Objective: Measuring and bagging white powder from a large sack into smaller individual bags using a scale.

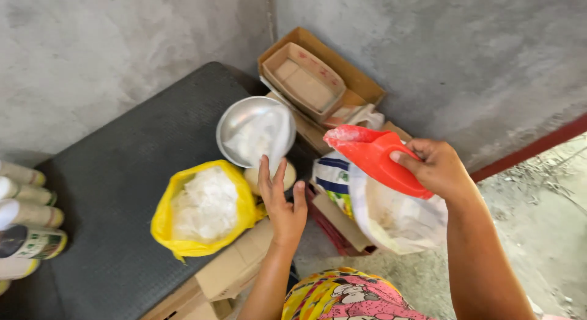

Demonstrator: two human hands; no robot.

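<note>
Two hands work over a metal bowl (255, 138) of white powder, one reaching, one gripping a scoop.

The left hand (282, 200), open with fingers spread, reaches up to the bowl's near rim, as if to steady it. The right hand (438, 167) is closed round the handle of a red scoop (371, 156), held level just right of the bowl, seemingly to keep powder in. A yellow bag (202, 210) of powder sits below-left of the bowl; a white sack (397, 219) lies open below-right.

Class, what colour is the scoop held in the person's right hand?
The scoop in the right hand is bright red, dusted with white powder; the head view shows it.
</note>
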